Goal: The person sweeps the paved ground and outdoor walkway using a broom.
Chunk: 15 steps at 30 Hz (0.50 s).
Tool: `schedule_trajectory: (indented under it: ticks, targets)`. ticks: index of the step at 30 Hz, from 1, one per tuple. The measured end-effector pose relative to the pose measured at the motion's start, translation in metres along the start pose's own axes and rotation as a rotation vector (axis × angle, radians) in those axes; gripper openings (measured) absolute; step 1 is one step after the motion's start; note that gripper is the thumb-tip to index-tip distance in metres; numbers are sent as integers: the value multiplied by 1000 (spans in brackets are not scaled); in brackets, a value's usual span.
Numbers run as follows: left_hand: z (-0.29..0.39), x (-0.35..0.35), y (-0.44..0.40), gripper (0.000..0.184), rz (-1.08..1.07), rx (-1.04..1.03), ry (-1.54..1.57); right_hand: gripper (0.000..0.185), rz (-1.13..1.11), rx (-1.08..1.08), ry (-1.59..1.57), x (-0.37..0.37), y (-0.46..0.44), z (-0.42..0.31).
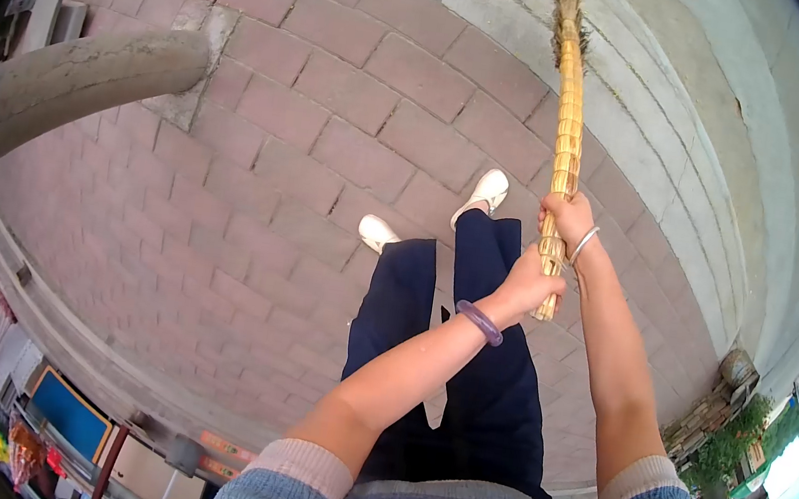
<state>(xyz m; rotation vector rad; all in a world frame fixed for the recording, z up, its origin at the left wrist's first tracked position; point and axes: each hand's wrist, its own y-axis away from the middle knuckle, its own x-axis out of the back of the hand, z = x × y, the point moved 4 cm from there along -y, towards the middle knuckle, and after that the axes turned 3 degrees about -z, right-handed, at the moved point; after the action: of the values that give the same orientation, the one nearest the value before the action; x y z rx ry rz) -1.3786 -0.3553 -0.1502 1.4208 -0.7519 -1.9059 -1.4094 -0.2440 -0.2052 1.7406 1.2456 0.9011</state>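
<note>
A straw broom [569, 136] with a long, bound, yellow handle stretches from in front of my body toward the top of the view. Near the handle's lower end, my left hand [528, 285] is closed around it, a purple bangle on that wrist. Farther up, my right hand [567, 216] also grips the handle, with a silvery bangle at the wrist. The dark bristles [572, 30] lie at the upper right, over the pale step edge; whether they touch it I cannot tell. Part of the handle is hidden beneath my fingers.
Reddish paving bricks [333, 140] surround my white shoes. A thick grey pillar [90, 72] rises at the left. Pale concrete steps [660, 112] and a wall [790, 119] run along the right. Stacked bricks [705, 421] and green plants [743, 436] stand at the lower right.
</note>
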Motion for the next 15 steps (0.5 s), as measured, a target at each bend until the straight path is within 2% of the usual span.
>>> schedule_trajectory:
  ticks: [2,4,5,6,8,10,12,13,15]
  targets:
    - [8,0,-1,41,73,-31,-189,9,38,57,-155,5,7,-16]
    - [-17,-18,23,42,196,-58,-181,17,30,45,-224,-3,31,0]
    - [-55,-22,30,43,280,-135,-173,22,-92,-46,-228,-13,46,12]
    - [-65,-33,50,44,348,-53,-100,27,-217,-132,-231,-24,59,26]
    - [-87,-43,74,49,513,-67,37,22,-489,-242,-185,-53,72,61]
    - [-90,-40,71,43,543,-117,213,16,-629,-297,-33,-69,69,85]
    - [-91,-47,51,39,392,-24,371,14,-628,-380,-9,-52,52,111]
    - [-91,-54,37,33,323,7,240,14,-514,-462,-153,-26,48,107]
    - [-92,-76,-8,28,227,16,55,12,-326,-411,-248,36,33,85]
